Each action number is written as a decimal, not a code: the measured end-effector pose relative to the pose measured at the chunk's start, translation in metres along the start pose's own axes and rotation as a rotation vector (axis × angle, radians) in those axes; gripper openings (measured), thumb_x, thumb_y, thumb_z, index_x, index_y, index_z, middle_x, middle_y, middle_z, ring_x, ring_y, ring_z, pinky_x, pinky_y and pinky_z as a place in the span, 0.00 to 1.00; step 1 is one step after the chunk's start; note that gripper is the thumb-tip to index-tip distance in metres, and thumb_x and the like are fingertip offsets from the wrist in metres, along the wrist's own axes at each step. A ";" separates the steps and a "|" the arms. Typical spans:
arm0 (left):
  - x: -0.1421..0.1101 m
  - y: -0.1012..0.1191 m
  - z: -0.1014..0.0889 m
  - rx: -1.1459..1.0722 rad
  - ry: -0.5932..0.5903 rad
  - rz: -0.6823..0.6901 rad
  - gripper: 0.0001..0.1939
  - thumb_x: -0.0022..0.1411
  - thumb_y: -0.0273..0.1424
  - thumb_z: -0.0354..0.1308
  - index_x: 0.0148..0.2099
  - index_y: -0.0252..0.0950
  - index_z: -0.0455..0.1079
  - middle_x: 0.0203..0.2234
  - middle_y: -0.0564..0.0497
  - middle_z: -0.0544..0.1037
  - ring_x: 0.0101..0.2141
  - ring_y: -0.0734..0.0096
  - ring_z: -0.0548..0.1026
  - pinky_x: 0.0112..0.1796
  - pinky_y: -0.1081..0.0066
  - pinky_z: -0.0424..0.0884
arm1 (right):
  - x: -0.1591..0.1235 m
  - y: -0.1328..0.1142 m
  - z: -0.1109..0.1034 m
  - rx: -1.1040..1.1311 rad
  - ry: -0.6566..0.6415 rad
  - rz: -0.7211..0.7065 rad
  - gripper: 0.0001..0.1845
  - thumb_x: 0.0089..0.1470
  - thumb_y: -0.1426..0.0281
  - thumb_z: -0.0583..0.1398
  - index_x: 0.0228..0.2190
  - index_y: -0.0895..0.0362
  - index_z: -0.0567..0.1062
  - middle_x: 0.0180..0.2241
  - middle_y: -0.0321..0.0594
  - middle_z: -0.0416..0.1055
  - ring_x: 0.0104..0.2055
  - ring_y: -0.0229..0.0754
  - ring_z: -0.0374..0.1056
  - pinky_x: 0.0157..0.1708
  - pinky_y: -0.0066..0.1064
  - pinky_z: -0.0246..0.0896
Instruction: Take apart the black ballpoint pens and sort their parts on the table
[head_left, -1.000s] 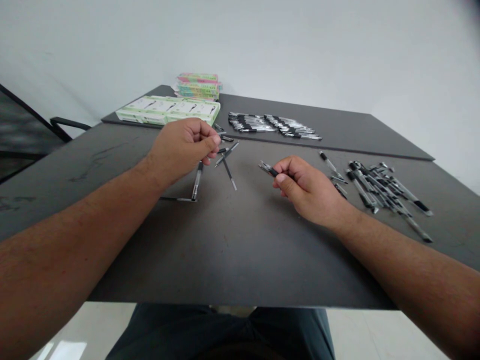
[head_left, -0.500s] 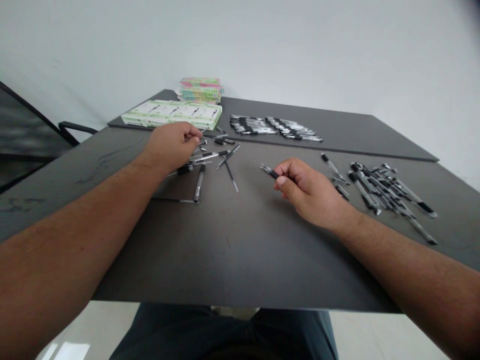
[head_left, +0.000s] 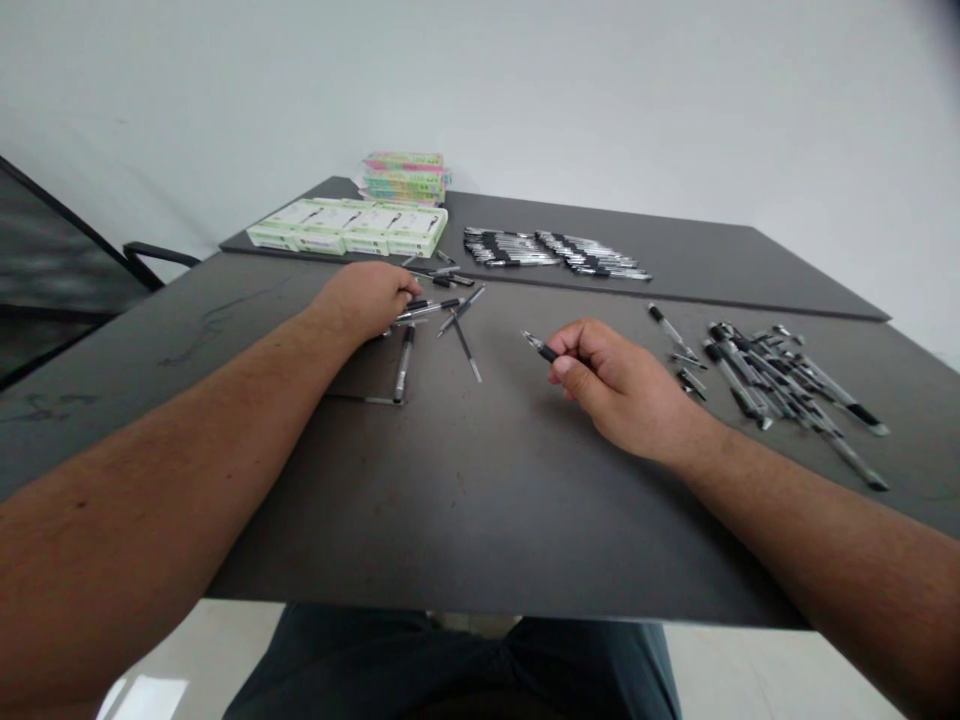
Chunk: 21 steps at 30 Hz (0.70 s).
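My left hand lies palm down on the dark table, its fingertips at the near end of a loose scatter of black-and-clear ballpoint pens. Whether it holds one is hidden. My right hand pinches a black pen between thumb and fingers, with the tip pointing left. One pen and a thin refill lie apart between my hands. A heap of pens and pen parts lies to the right of my right hand.
Neat rows of pens lie on a dark board at the back. Beside them are white-green pen boxes and a stack of colourful packets. A black chair stands beyond the table's left edge.
My left hand has dropped from a raised pinch and moved left, now lying flat by the scattered pens. My right hand still holds the black pen, barely moved.
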<state>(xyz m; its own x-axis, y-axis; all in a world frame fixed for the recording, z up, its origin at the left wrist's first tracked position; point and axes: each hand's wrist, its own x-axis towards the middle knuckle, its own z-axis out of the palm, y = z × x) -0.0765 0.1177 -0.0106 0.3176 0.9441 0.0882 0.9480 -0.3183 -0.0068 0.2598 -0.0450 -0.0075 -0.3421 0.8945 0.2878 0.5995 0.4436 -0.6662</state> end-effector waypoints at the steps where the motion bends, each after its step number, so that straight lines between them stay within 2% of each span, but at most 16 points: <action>1: 0.000 0.000 -0.001 0.019 -0.009 -0.005 0.25 0.77 0.31 0.54 0.65 0.43 0.88 0.62 0.46 0.90 0.64 0.50 0.84 0.66 0.60 0.76 | 0.000 0.000 0.000 -0.002 -0.003 -0.002 0.04 0.72 0.65 0.59 0.43 0.51 0.73 0.36 0.39 0.79 0.36 0.45 0.73 0.39 0.38 0.62; 4: 0.002 -0.001 -0.003 0.035 -0.031 0.004 0.23 0.76 0.31 0.57 0.64 0.42 0.88 0.60 0.44 0.90 0.62 0.48 0.85 0.63 0.59 0.77 | -0.001 0.001 0.000 -0.001 -0.005 -0.006 0.05 0.72 0.64 0.59 0.44 0.51 0.74 0.36 0.39 0.79 0.36 0.45 0.73 0.38 0.38 0.62; 8: 0.000 -0.004 -0.007 0.015 -0.067 0.021 0.20 0.74 0.28 0.61 0.60 0.45 0.90 0.55 0.47 0.92 0.58 0.50 0.86 0.60 0.60 0.78 | -0.001 0.003 -0.001 0.003 -0.006 0.001 0.06 0.72 0.64 0.59 0.44 0.51 0.74 0.37 0.39 0.80 0.36 0.45 0.73 0.39 0.38 0.63; 11: -0.008 -0.008 -0.009 -0.022 -0.055 0.055 0.18 0.76 0.30 0.61 0.59 0.44 0.90 0.52 0.52 0.92 0.56 0.57 0.85 0.61 0.65 0.76 | -0.001 0.002 -0.001 0.008 -0.010 0.007 0.06 0.72 0.63 0.60 0.44 0.51 0.74 0.36 0.39 0.80 0.36 0.45 0.73 0.38 0.38 0.63; 13: -0.013 -0.011 -0.010 -0.046 -0.028 0.080 0.19 0.80 0.33 0.58 0.61 0.41 0.88 0.50 0.56 0.91 0.57 0.62 0.83 0.63 0.67 0.73 | -0.001 0.001 -0.001 0.004 -0.013 0.009 0.05 0.72 0.64 0.59 0.44 0.51 0.74 0.36 0.39 0.80 0.36 0.45 0.73 0.38 0.38 0.63; 15: -0.012 -0.015 -0.008 -0.037 -0.019 0.088 0.19 0.80 0.34 0.57 0.60 0.39 0.88 0.50 0.54 0.91 0.56 0.61 0.83 0.63 0.67 0.73 | -0.001 0.001 -0.001 -0.003 -0.013 0.008 0.05 0.72 0.64 0.59 0.44 0.51 0.74 0.36 0.39 0.80 0.35 0.45 0.73 0.38 0.38 0.63; 19: -0.002 -0.023 -0.004 0.004 -0.057 0.106 0.14 0.73 0.34 0.65 0.53 0.44 0.91 0.48 0.50 0.92 0.55 0.55 0.85 0.61 0.62 0.76 | -0.001 0.001 -0.001 -0.006 -0.016 0.002 0.05 0.72 0.64 0.59 0.44 0.51 0.74 0.36 0.39 0.80 0.35 0.46 0.73 0.38 0.38 0.63; 21: 0.003 -0.026 -0.002 0.020 -0.050 0.120 0.15 0.73 0.33 0.63 0.52 0.43 0.91 0.47 0.50 0.92 0.55 0.54 0.85 0.61 0.61 0.76 | -0.001 0.001 -0.001 -0.002 -0.016 -0.002 0.05 0.72 0.64 0.59 0.44 0.51 0.74 0.36 0.39 0.80 0.35 0.46 0.73 0.38 0.38 0.63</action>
<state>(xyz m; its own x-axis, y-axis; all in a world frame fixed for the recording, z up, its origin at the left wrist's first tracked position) -0.1003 0.1284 -0.0078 0.4294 0.9024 0.0358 0.9030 -0.4283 -0.0343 0.2614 -0.0455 -0.0079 -0.3549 0.8924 0.2786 0.6003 0.4460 -0.6638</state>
